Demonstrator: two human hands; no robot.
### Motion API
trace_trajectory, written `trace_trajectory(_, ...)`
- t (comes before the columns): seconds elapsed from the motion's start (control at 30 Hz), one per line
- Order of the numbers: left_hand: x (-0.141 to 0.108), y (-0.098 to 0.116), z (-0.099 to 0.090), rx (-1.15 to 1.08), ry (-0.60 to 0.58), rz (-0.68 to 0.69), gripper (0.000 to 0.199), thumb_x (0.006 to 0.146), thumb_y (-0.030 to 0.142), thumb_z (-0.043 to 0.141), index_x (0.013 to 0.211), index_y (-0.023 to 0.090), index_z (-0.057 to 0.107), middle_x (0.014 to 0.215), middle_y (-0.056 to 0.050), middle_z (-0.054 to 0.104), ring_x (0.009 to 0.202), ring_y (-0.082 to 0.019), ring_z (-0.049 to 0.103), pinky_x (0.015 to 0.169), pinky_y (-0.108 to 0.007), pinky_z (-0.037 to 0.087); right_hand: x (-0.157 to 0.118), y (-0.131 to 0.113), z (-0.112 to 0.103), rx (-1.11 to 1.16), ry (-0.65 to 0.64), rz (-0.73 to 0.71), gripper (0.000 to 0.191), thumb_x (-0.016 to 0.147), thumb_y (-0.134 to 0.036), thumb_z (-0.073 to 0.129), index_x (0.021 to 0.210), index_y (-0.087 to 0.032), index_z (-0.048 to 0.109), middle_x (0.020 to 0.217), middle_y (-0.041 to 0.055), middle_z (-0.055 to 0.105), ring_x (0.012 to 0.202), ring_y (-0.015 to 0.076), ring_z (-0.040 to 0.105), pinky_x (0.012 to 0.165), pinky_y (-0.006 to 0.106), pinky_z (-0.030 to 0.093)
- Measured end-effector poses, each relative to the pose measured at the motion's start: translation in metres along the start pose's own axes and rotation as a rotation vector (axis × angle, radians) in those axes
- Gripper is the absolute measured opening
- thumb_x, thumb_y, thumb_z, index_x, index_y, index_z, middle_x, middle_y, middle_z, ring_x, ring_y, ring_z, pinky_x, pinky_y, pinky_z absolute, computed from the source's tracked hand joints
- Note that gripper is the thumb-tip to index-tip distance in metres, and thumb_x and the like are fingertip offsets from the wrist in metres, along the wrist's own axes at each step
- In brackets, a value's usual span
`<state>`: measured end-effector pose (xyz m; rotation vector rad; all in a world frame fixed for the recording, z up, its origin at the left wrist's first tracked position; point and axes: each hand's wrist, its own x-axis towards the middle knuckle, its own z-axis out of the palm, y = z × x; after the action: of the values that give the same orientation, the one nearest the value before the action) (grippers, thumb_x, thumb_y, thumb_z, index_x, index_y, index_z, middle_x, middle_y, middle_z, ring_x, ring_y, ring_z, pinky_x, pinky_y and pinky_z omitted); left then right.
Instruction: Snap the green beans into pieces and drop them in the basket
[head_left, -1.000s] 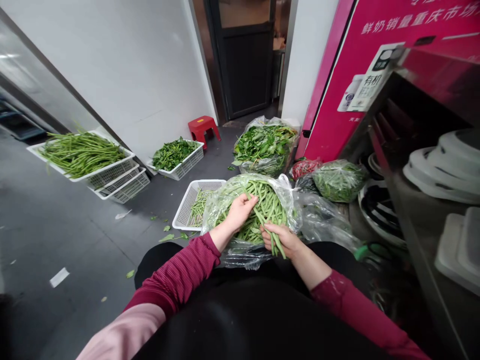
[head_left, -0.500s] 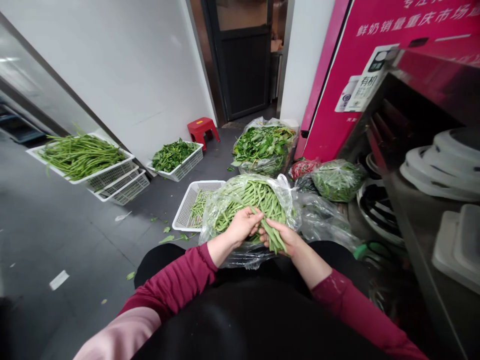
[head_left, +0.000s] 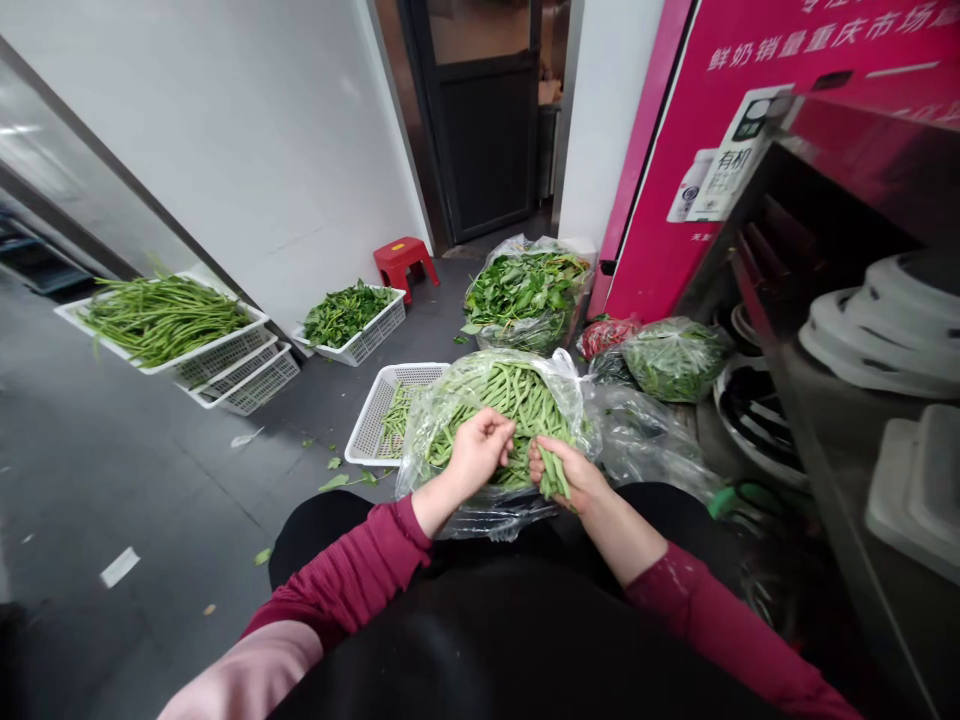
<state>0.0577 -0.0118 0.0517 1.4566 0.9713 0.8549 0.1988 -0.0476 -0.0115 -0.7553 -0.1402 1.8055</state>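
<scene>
A large clear plastic bag (head_left: 427, 425) full of green beans (head_left: 529, 395) stands open between my knees. My right hand (head_left: 571, 468) is closed around a small bundle of green beans (head_left: 553, 477), their ends pointing down toward me. Over the left part of the bag, my left hand (head_left: 481, 445) has its thumb and fingers pinched together; whether a small piece is between them I cannot make out. The two hands are a short gap apart. Just left of the bag, partly behind it, a white plastic basket (head_left: 364, 425) holds some beans.
Stacked white baskets (head_left: 251, 385) with long green stalks (head_left: 165, 318) stand at left. Beyond are a basket of leafy greens (head_left: 345, 318), a red stool (head_left: 405, 262) and a bag of leaves (head_left: 529, 295). A metal shelf (head_left: 817, 440) with white lids borders my right side.
My left hand has come away from the bean bundle and moved slightly left and up. My right hand keeps hold of the bundle and has shifted a little to the right.
</scene>
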Motion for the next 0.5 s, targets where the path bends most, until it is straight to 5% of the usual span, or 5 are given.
trace_trajectory(0.1, -0.016, 0.013, 0.009, 0.14, -0.069, 0.041, 0.024, 0.07, 0.039, 0.056, 0.067, 0.015, 0.052, 0.053, 0.002, 0.053, 0.041, -0.006, 0.046, 0.042, -0.019, 0.035, 0.005, -0.004, -0.003, 0.024, 0.114, -0.055, 0.015, 0.077, -0.02, 0.052, 0.062, -0.015, 0.052, 0.049, -0.0027, 0.052, 0.04, 0.0061, 0.049, 0.041, 0.016, 0.042)
trace_trajectory(0.23, -0.015, 0.009, 0.013, 0.08, -0.165, -0.128, 0.03, 0.071, 0.043, 0.053, 0.062, 0.015, 0.047, 0.047, 0.004, 0.049, 0.035, -0.005, 0.04, 0.037, -0.018, 0.029, -0.001, -0.003, -0.004, -0.163, -0.035, 0.116, 0.019, 0.078, -0.03, 0.052, 0.069, -0.014, 0.055, 0.055, 0.0022, 0.059, 0.048, 0.0117, 0.057, 0.049, 0.024, 0.048)
trace_trajectory(0.5, -0.009, -0.007, -0.006, 0.375, -0.259, 0.032, 0.034, 0.08, 0.041, 0.041, 0.058, 0.016, 0.047, 0.051, 0.003, 0.046, 0.05, -0.008, 0.042, 0.054, -0.02, 0.036, -0.018, 0.009, -0.002, -0.282, -0.293, 0.154, 0.015, 0.063, -0.016, 0.066, 0.076, -0.012, 0.058, 0.057, -0.0007, 0.057, 0.05, 0.0096, 0.054, 0.053, 0.025, 0.047)
